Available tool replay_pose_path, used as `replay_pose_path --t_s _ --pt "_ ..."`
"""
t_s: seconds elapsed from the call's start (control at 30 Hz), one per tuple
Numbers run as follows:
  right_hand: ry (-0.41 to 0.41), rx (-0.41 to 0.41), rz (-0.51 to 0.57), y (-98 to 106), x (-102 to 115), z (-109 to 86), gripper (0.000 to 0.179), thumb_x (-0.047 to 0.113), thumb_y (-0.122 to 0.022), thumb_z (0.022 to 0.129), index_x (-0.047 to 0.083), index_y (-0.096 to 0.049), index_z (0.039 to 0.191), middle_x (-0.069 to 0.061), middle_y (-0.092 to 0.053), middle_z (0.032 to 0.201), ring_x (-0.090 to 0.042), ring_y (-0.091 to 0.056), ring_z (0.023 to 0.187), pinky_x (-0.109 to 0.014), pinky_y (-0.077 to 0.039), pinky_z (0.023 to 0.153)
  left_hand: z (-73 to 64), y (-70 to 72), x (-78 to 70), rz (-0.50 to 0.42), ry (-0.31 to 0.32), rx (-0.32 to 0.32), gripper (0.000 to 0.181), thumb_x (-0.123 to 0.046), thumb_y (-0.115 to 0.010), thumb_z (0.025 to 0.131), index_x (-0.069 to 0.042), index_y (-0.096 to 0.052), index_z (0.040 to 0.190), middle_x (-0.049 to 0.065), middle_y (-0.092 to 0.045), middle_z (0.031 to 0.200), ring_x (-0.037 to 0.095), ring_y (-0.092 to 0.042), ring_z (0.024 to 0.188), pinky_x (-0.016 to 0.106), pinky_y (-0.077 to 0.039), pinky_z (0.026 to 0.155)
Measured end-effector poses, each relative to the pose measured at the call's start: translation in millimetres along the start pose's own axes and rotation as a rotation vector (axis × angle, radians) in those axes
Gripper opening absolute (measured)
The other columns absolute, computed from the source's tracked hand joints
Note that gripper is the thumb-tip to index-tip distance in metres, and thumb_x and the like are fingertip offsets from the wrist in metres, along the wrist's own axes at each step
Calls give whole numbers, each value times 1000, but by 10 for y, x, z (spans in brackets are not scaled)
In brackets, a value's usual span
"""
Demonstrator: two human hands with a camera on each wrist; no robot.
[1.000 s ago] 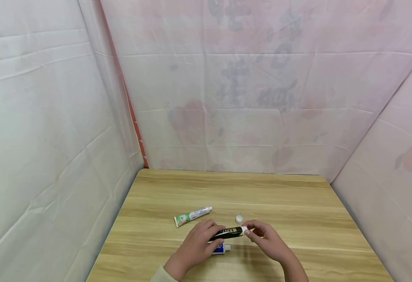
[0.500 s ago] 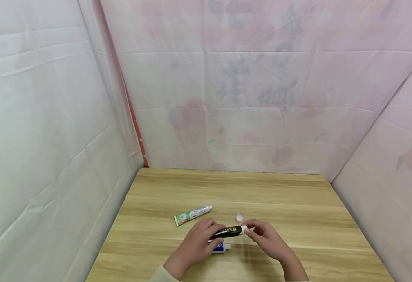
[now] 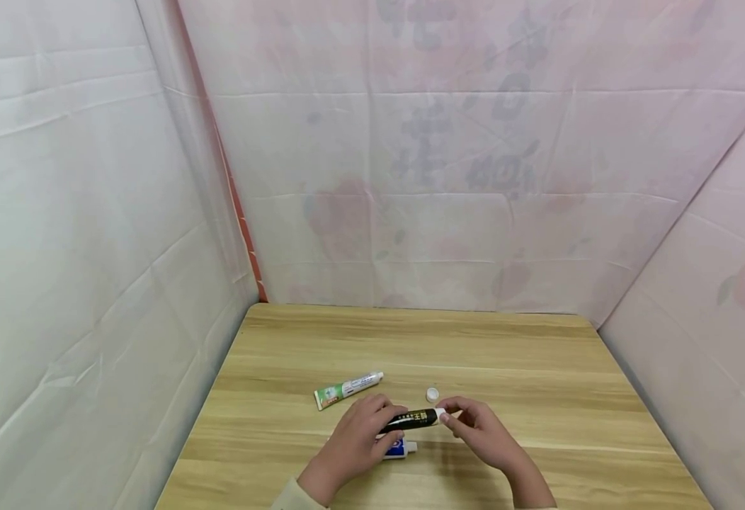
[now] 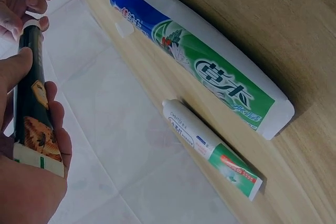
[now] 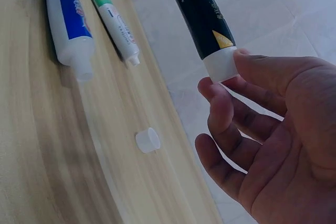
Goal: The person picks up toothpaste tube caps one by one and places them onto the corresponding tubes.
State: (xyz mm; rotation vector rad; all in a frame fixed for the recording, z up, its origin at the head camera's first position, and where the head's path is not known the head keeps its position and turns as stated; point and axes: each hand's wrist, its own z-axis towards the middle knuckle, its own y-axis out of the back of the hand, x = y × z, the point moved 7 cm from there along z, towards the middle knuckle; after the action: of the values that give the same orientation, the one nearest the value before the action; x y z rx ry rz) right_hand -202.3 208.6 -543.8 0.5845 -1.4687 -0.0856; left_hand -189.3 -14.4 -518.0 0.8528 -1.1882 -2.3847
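Note:
My left hand grips a black toothpaste tube around its body, the tube raised over the table. Its white cap points right, and the thumb and index finger of my right hand pinch that cap. In the left wrist view, yellow and brown artwork shows near the tube's flat end. Partly hidden under my left hand lies a blue, white and green toothpaste tube, its nozzle uncapped. Beyond the hands a loose white cap rests on the table.
A smaller white and green toothpaste tube lies farther back on the wooden table, left of the loose cap. Pale printed cloth hangs behind the table and along both sides.
The black tube has turned slightly about its length, so its gold lettering sits differently. Both hands keep nearly the same place.

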Motion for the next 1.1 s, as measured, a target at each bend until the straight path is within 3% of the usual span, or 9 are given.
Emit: replay_pose_path --t_s 0.2,0.5,0.67,0.9,1.1 --pt "-48 -30 0 -7 -54 8 32 27 -67 106 5 -70 129 -18 -69 120 -16 -67 80 -29 -55 70 -8 -33 60 -2 25 8 32 -30 -78 98 -20 -72 128 -9 -67 107 5 -58 98 34 -53 95" --pt "-106 -113 -38 116 -119 -45 31 31 -67 106 9 -71 128 -20 -69 126 -18 -70 87 -27 -54 70 -53 -76 177 30 73 31 35 -29 -81 95 -19 -72 126 -7 -66 106 9 -59 101 37 -52 96" --pt "-99 -158 -54 167 -140 -66 30 28 -67 106 6 -72 125 -20 -70 122 -18 -68 83 -27 -53 67 -101 -130 279 9 115 54 34 -29 -82 94 -18 -73 124 -7 -67 104 9 -59 101 37 -52 94" --pt "-170 -239 -24 185 -242 -107 28 24 -70 104 6 -73 125 -18 -71 119 -24 -68 80 -27 -52 66 -165 -215 379 -10 149 74 32 -26 -84 92 -19 -74 122 -7 -68 105 8 -59 100 35 -50 92" --pt "-142 -263 8 184 -275 -128 32 17 -69 104 3 -68 133 -15 -71 114 -20 -69 80 -26 -52 66 -217 -278 443 2 173 85 32 -24 -83 93 -19 -73 123 -7 -68 106 10 -59 101 36 -49 93"
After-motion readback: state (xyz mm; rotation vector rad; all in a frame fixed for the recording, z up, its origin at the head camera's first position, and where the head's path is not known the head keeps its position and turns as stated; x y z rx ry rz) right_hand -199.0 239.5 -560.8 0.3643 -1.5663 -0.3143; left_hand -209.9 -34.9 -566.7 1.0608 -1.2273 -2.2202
